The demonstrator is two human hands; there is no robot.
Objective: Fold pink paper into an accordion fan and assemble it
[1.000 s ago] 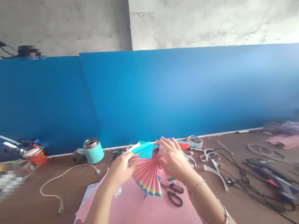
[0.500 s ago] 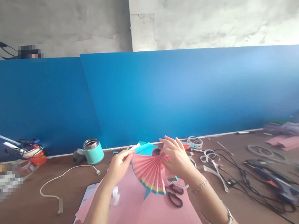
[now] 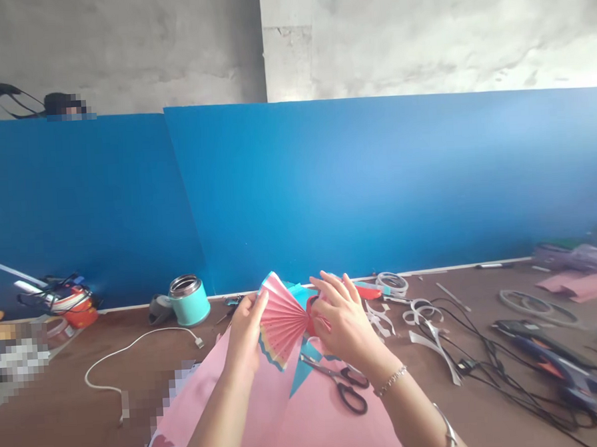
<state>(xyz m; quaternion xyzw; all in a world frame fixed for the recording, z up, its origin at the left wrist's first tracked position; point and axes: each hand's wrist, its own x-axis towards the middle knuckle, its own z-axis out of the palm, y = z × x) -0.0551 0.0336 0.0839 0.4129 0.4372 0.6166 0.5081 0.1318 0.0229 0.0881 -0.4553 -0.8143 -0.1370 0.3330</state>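
Observation:
A pleated paper fan [image 3: 283, 321], pink with a yellow and blue edge, is held up between my hands. My left hand [image 3: 247, 329] grips its outer left side, thumb in front. At the narrow red centre, my right hand [image 3: 341, 318] pinches with thumb and forefinger while its other fingers stick up; the exact grip is partly hidden. Below lie dark-handled scissors [image 3: 352, 397] on a large pink paper sheet [image 3: 334, 432]. Pointed blue paper [image 3: 300, 377] shows beneath the fan.
A turquoise jar [image 3: 190, 304] and a white cable [image 3: 104, 388] are at left. Right of my hands lie curled white paper strips [image 3: 423, 312], black cables [image 3: 485, 347] and a blue-black tool [image 3: 556, 363]. A blue partition [image 3: 327, 188] stands behind the desk.
My left hand has shifted from the fan's upper corner to wrap its left side. The fan has turned, its pleats now facing left, and more of the scissors shows.

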